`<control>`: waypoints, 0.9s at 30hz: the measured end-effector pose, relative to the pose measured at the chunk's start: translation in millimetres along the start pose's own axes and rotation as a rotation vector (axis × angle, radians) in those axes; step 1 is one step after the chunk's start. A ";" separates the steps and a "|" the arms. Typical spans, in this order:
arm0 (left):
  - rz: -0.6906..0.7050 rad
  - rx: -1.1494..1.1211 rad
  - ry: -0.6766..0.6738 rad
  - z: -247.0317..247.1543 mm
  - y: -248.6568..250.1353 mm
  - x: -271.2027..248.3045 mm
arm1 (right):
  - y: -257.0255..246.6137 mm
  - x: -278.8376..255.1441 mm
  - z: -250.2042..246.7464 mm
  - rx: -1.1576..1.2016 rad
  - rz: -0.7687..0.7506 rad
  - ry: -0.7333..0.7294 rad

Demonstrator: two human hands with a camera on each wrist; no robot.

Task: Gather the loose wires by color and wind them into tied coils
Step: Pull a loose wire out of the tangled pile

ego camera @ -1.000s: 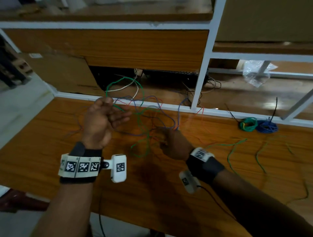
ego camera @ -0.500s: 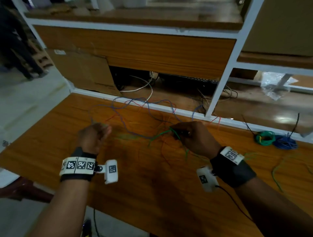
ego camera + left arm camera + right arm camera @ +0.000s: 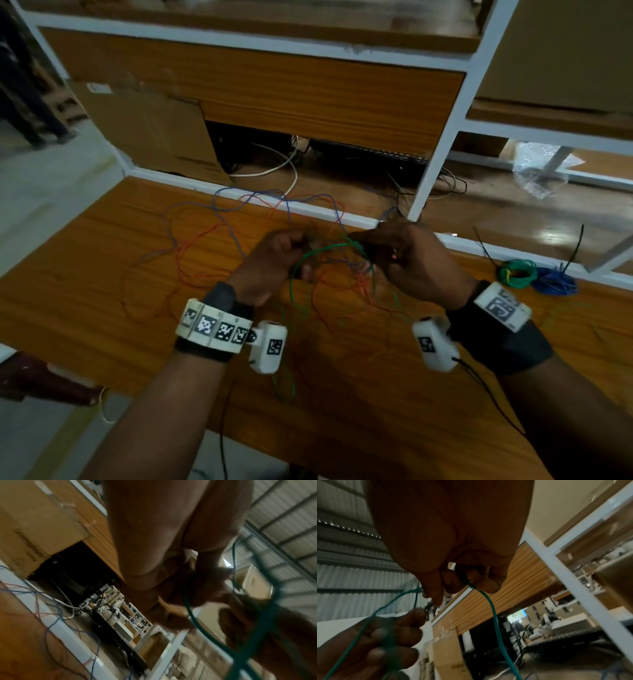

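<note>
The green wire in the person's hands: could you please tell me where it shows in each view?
Head: green wire arcs between both hands at centre.
Left wrist: it loops at right, across the fingers.
Right wrist: it hangs at centre from the pinching fingers.
Shared landmark: the white shelf frame.

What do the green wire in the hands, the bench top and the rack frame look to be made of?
Green wire: thin, with a smooth green coating, probably plastic insulation; it bends in soft loops. Any metal core is not visible.
Bench top: orange-brown wood grain with a slight sheen, likely laminate or varnished wood.
Rack frame: straight white bars, probably painted metal.
</note>
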State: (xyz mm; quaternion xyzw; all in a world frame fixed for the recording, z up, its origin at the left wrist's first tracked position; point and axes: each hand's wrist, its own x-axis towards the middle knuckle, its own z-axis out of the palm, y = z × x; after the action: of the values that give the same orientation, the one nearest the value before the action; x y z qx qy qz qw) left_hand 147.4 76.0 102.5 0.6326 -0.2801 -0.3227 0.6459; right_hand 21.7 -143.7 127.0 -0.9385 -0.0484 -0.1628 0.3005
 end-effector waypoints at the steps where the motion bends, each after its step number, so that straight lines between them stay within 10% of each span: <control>1: 0.011 -0.083 0.083 -12.1 -0.4 -1.2 | 4.7 -6.2 -11.1 -0.033 0.032 0.016; 7: 0.169 -0.440 0.258 -100.5 6.5 -24.6 | 67.2 -83.4 -80.6 -0.214 0.553 0.007; 13: 0.169 -0.433 0.283 -94.1 -3.1 -40.7 | 118.1 -138.6 -49.2 -0.496 0.921 -0.568; 17: 0.168 -0.295 0.200 -45.6 -0.5 -30.1 | 95.8 -118.7 -25.4 -0.665 0.736 -0.504; 21: 0.189 -0.229 0.137 -19.9 8.6 -17.4 | 36.4 -67.9 4.7 -0.271 0.343 -0.248; 27: 0.186 -0.352 0.283 -54.2 5.8 -12.4 | 6.4 -37.5 118.4 -0.135 0.278 -0.728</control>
State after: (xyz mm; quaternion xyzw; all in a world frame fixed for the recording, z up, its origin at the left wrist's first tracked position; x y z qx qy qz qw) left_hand 181.6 120.0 106.5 0.5207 -0.1835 -0.2139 0.8059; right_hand 20.4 -80.0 20.2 -0.9502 -0.0133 0.2200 0.2204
